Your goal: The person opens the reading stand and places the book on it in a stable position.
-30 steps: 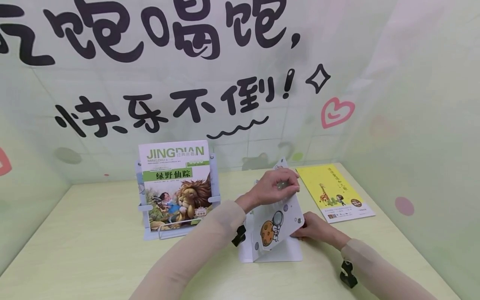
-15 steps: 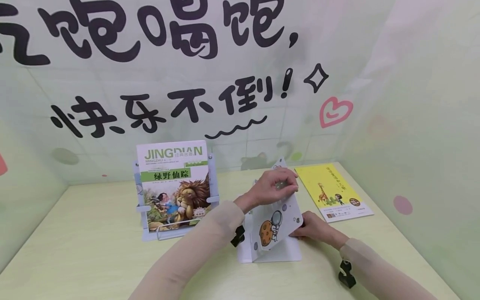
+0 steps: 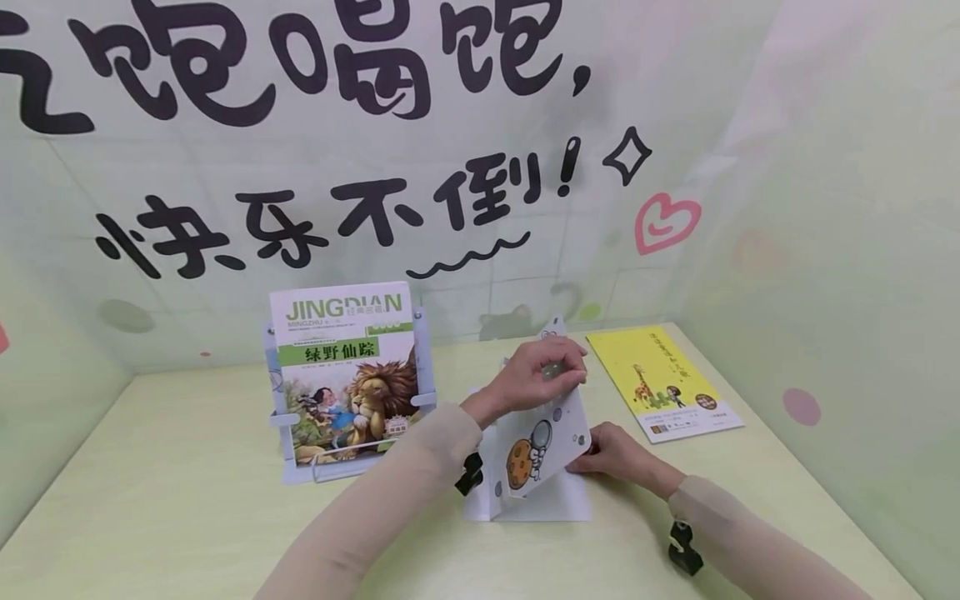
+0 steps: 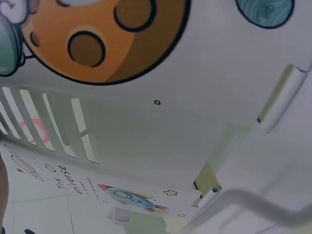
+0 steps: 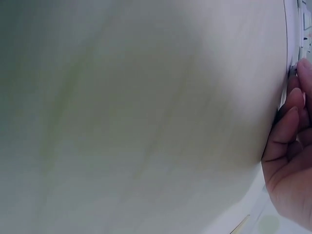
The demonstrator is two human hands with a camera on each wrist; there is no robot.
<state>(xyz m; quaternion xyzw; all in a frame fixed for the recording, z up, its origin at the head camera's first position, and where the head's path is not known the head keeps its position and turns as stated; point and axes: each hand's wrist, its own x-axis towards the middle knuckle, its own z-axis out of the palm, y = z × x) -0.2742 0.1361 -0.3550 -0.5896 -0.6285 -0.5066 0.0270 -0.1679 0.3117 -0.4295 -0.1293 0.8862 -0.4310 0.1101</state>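
Note:
A white metal book stand (image 3: 498,458) with cartoon space prints stands part-unfolded in the head view, its front panel tilted above its flat base. My left hand (image 3: 528,375) grips the panel's upper part, fingers bent at its edge. Low on the right side, my right hand (image 3: 618,457) pinches the stand near the tabletop. The left wrist view looks closely at the panel (image 4: 219,58), with its slots, an orange cratered planet and a rocket print (image 4: 129,194) behind. At the right wrist view's edge, curled fingers (image 5: 285,131) and thumb meet the stand's rim; the exact contact is partly hidden.
Left of the hands, a second stand (image 3: 427,399) holds an upright book (image 3: 360,358) with a lion cover. A yellow book (image 3: 660,375) lies flat on the light wooden table (image 3: 187,500) at the right. Printed walls enclose the back and sides.
The head view has panned slightly to the right. The stand and both hands have shifted a little left; both holds and the panel's tilt look the same.

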